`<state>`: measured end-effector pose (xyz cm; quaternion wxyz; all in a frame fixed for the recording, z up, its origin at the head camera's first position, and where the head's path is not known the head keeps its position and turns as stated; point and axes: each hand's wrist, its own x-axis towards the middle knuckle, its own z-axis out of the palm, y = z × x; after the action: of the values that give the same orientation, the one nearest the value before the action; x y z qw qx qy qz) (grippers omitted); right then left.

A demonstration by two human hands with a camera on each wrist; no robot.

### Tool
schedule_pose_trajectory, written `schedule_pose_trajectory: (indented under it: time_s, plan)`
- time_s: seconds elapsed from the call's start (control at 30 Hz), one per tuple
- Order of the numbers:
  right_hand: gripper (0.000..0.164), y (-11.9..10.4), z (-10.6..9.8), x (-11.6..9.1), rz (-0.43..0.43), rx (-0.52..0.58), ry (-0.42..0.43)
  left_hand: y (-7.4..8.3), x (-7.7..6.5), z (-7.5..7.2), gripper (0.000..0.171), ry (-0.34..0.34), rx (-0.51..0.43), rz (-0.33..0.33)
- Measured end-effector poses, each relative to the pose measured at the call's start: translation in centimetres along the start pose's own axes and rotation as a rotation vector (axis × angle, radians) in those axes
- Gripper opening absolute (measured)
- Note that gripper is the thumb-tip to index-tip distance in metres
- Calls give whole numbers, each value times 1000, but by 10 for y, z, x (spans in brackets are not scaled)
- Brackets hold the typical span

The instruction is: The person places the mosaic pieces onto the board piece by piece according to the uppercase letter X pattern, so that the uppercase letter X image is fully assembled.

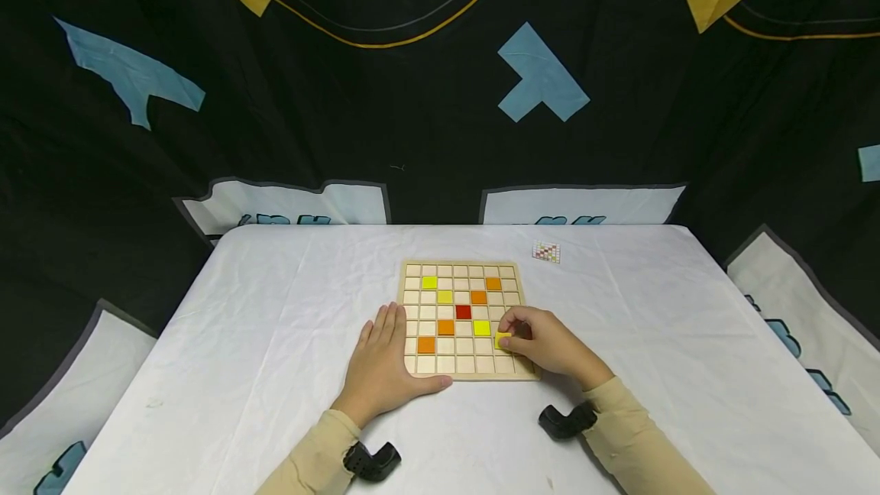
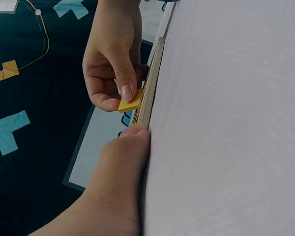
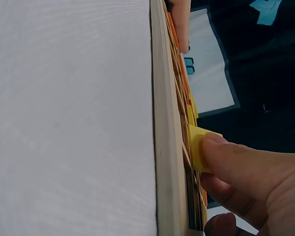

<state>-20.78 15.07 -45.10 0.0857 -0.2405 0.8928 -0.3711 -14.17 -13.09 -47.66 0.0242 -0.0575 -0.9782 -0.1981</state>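
A wooden grid board [image 1: 466, 376] lies on the white-covered table, its square cells framed by thin ridges. My right hand [image 1: 543, 338] pinches a yellow square tile [image 1: 503, 340] between thumb and fingers over the lower right of the grid. In the right wrist view that tile [image 3: 200, 147] stands tilted, its lower edge at the grid ridges. With fingers straight along the board's left side, my left hand [image 1: 385, 357] rests there, thumb along the front edge. Set in the cells are a red tile [image 1: 464, 312], several orange tiles [image 1: 445, 327] and three yellow tiles [image 1: 481, 328], roughly along two crossing diagonals.
Behind the board's right corner lies a small card [image 1: 546, 252] printed with a coloured grid. The white tablecloth [image 1: 275, 327] surrounds the board. A dark curtain [image 1: 440, 121] with blue and yellow shapes hangs past the far table edge. Black wrist devices [image 1: 372, 462] sit on both sleeves.
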Motion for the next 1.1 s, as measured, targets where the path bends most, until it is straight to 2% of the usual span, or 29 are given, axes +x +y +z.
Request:
schedule_pose_trajectory:
  time_s: [0.27,0.5,1.1]
  plan:
    - [13,3,0,0,-16,6,-6,1,0,0,140,6,-3,-10]
    - [13,3,-1,0,-35,-3,2,2,0,0,139,39,-1,2]
    - [9,1,-1,-2,-43,11,-16,2,-1,0,138,52,-3,14]
